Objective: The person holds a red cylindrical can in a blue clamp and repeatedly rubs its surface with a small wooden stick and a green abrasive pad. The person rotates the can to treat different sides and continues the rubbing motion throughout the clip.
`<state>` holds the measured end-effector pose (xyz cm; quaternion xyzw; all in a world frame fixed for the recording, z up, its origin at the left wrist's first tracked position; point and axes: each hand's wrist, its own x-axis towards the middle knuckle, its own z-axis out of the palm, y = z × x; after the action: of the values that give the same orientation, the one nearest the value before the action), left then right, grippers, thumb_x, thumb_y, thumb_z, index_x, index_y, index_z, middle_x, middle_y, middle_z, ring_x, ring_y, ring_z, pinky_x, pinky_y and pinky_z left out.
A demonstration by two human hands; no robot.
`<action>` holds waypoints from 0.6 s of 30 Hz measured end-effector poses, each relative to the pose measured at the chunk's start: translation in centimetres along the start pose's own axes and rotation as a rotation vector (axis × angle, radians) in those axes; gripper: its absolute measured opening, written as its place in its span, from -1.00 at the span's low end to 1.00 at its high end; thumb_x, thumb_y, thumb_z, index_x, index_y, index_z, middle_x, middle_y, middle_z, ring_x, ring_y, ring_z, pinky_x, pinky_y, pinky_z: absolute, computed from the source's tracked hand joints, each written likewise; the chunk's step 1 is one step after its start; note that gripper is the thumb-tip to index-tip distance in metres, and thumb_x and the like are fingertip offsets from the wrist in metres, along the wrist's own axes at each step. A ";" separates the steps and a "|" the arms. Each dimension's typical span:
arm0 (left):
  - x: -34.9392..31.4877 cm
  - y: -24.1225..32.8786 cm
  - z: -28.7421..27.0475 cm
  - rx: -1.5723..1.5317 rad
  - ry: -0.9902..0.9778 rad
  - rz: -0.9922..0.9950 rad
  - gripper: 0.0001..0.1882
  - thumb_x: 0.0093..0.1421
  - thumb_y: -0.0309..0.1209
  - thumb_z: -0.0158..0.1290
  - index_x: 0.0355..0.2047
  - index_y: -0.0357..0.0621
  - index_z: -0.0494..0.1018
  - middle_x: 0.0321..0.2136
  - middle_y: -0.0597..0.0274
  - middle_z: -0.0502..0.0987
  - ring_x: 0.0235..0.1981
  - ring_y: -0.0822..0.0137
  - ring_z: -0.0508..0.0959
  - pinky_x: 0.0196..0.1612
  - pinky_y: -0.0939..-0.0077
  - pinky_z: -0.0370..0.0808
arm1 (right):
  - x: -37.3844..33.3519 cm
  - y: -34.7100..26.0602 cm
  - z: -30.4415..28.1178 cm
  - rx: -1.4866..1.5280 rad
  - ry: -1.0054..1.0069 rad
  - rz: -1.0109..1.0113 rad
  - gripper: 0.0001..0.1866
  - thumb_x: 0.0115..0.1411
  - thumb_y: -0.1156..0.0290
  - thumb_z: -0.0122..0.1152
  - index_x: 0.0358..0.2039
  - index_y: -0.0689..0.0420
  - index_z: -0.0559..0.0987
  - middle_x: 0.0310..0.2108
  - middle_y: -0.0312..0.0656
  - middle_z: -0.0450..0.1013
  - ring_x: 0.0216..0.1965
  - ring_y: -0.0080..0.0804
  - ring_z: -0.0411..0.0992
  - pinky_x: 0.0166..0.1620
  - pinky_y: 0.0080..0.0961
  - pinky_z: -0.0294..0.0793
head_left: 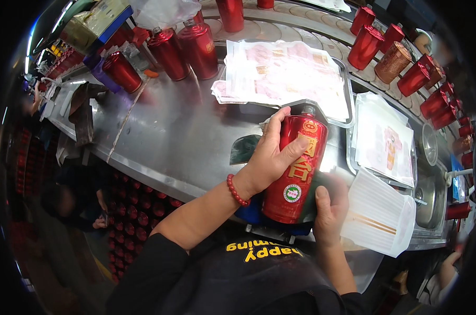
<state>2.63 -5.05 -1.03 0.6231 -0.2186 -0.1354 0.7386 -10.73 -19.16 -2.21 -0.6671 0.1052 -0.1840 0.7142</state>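
A red glossy bottle (288,205) with gold characters and a round green-and-white emblem stands tilted in front of me. My left hand (275,152) is closed round its upper part, thumb across the gold lettering. A red bead bracelet (236,190) circles that wrist. My right hand (330,207), partly smeared by motion, is at the bottle's lower right side. It grips a dark green, flat pad (310,197) against the bottle; its fingers are mostly hidden. Beneath the bottle, a blue support (252,211) shows in part. Another dark green piece (244,149) lies on the metal table behind my left hand.
Decal sheets fill a tray (348,84) behind the bottle; more sheets (377,142) lie right. White paper with thin brown sticks (377,215) is nearer. Red bottles (198,50) stand at back left, others (365,47) on a curved conveyor. A sink (431,202) is far right.
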 end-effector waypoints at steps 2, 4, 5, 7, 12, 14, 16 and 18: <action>0.2 0.0 0.1 0.016 -0.015 -0.009 -0.26 0.40 -0.26 0.04 0.41 -0.36 -0.02 0.26 -0.06 0.26 0.26 0.26 0.32 0.32 0.39 0.25 | 0.0 -0.1 0.0 -0.001 0.004 0.014 -0.66 0.34 0.35 0.26 0.05 0.23 0.47 -0.13 -0.26 0.47 -0.12 -0.56 0.41 0.02 -0.58 0.41; 0.4 0.4 -0.4 -0.017 -0.050 -0.085 -0.30 0.43 -0.35 -0.04 0.44 -0.33 -0.08 0.26 0.05 0.26 0.27 0.37 0.27 0.32 0.46 0.24 | 0.0 0.0 -0.1 -0.018 0.007 0.011 -0.66 0.33 0.35 0.26 0.04 0.23 0.47 -0.14 -0.26 0.47 -0.13 -0.56 0.41 0.01 -0.59 0.42; 0.3 0.5 -0.2 -0.101 -0.022 -0.101 -0.31 0.43 -0.30 -0.03 0.41 -0.35 -0.03 0.24 -0.01 0.29 0.26 0.30 0.30 0.34 0.40 0.23 | 0.0 0.0 -0.1 -0.034 0.008 0.001 -0.66 0.33 0.35 0.26 0.04 0.23 0.47 -0.14 -0.26 0.47 -0.14 -0.56 0.41 0.00 -0.59 0.42; 0.1 0.7 0.2 -0.267 0.035 -0.133 -0.31 0.43 -0.20 0.01 0.37 -0.39 0.08 0.22 -0.12 0.36 0.23 0.14 0.35 0.36 0.28 0.20 | 0.0 -0.1 -0.2 -0.048 0.007 -0.006 -0.66 0.33 0.35 0.26 0.04 0.23 0.47 -0.15 -0.26 0.47 -0.15 -0.56 0.41 -0.01 -0.59 0.42; 0.2 2.3 -2.0 0.877 -0.173 0.677 -0.36 0.45 0.11 -0.19 0.27 -0.10 0.41 0.16 0.14 0.50 0.31 0.08 0.25 0.46 0.08 -0.15 | 0.1 0.0 -0.2 -0.047 0.013 -0.005 -0.65 0.32 0.35 0.27 0.03 0.23 0.47 -0.18 -0.27 0.48 -0.18 -0.57 0.41 -0.04 -0.60 0.43; 0.5 2.4 -2.5 0.996 -0.245 0.691 -0.27 0.40 0.27 -0.28 0.18 0.04 0.55 0.07 0.35 0.58 0.33 0.15 0.23 0.48 0.06 -0.31 | 0.2 0.0 -0.3 -0.076 0.003 -0.004 -0.65 0.31 0.36 0.27 0.03 0.24 0.47 -0.20 -0.27 0.48 -0.19 -0.57 0.41 -0.06 -0.60 0.43; 1.2 2.2 -3.3 0.985 -0.277 0.696 -0.32 0.42 0.25 -0.32 0.23 0.16 0.50 0.02 0.38 0.61 0.29 0.18 0.23 0.48 0.06 -0.32 | 0.2 0.0 -0.4 -0.089 -0.001 -0.002 -0.65 0.31 0.36 0.27 0.03 0.24 0.47 -0.22 -0.27 0.48 -0.21 -0.57 0.42 -0.07 -0.60 0.43; 1.7 1.5 -3.8 0.939 -0.270 0.705 -0.35 0.43 0.23 -0.31 0.23 0.22 0.51 0.03 0.41 0.60 0.22 0.21 0.27 0.48 0.05 -0.29 | 0.1 0.0 -0.4 -0.087 0.000 0.000 -0.65 0.31 0.36 0.27 0.02 0.24 0.47 -0.23 -0.27 0.49 -0.22 -0.57 0.42 -0.07 -0.60 0.43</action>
<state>5.85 -2.26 0.21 0.7500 -0.5402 0.1507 0.3506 -10.74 -19.56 -2.24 -0.6975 0.1133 -0.1791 0.6846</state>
